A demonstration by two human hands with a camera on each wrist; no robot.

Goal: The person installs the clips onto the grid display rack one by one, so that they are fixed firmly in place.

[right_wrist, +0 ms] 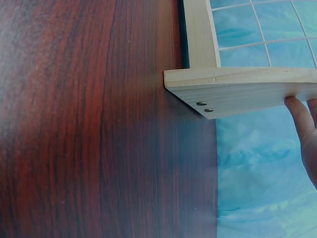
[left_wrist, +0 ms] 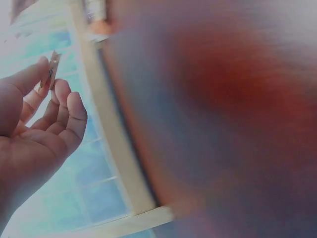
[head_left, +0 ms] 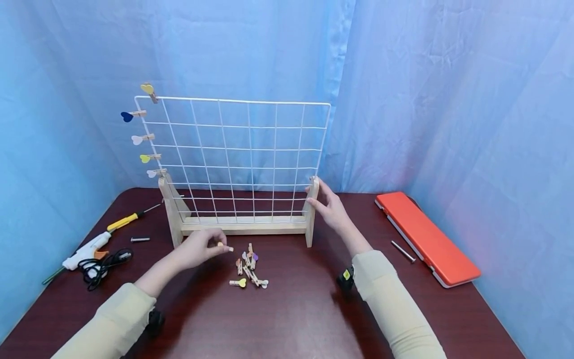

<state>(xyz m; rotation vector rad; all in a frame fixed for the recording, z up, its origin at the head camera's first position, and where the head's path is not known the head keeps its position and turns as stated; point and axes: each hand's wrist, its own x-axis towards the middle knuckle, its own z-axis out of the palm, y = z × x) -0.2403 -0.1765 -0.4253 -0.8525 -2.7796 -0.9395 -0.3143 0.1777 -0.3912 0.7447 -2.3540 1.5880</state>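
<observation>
Left hand [head_left: 202, 248] pinches 1 clip [left_wrist: 53, 70] near loose clips [head_left: 252, 264]; right hand [head_left: 333, 212] grips wooden upright [head_left: 310, 222].

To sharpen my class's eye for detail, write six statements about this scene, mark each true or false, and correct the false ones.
1. The left hand pinches a clothespin. True.
2. A metal rod lies beside the red case. True.
3. The right hand rests on the red case. False: it holds the wooden stand.
4. A yellow-heart clothespin is clipped to the grid's top edge. True.
5. The screwdriver has a blue handle. False: the handle is yellow.
6. Every clothespin is clipped on. False: loose clothespins lie on the table.
</observation>
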